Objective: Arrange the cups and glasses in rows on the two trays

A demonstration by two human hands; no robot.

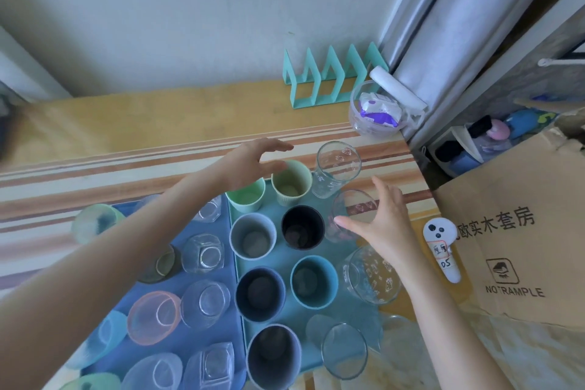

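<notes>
It looked like a room in a home rather than a workplace. The bench (pixel 133 174) wore a striped household cloth, and a grey curtain (pixel 443 25) hung in the corner by a plain wall (pixel 158 9). A cardboard box (pixel 522 247), a teal rack (pixel 323 79) and toiletry bottles (pixel 497 136) crowded nearby.

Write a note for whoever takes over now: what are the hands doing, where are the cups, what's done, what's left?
Left hand: open, above the green cup at the teal tray's far end.
Right hand: open beside a clear glass at that tray's right edge.
Done: blue tray holds rows of glasses; teal tray holds two rows of cups.
Left: probably line up the clear glasses on the right as a third row.
</notes>
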